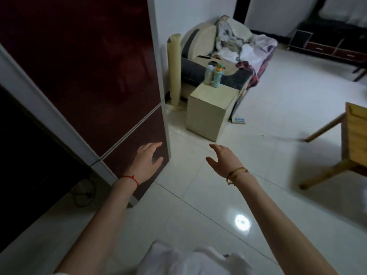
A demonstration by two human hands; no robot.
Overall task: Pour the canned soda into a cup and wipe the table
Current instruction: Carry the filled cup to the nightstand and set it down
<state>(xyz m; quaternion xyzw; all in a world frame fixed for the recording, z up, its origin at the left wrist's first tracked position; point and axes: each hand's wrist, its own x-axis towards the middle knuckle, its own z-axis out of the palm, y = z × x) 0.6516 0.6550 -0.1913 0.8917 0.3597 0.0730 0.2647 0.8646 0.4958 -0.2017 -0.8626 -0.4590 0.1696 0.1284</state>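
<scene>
Both arms reach forward over the tiled floor [198, 205]: the left hand [146, 161], fingers relaxed, before a dark red fridge [89, 66]; the right hand [224, 157] spread wide, holding nothing.

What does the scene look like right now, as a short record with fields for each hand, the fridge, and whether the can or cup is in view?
left hand: open, fingers spread, at the lower door of the dark red fridge
right hand: open, holding nothing, over the white tiled floor
dark red two-door fridge: both doors closed
soda can and cup: not in view
small beige cabinet: two bottles on top
wooden table: only a corner and legs visible at right
</scene>
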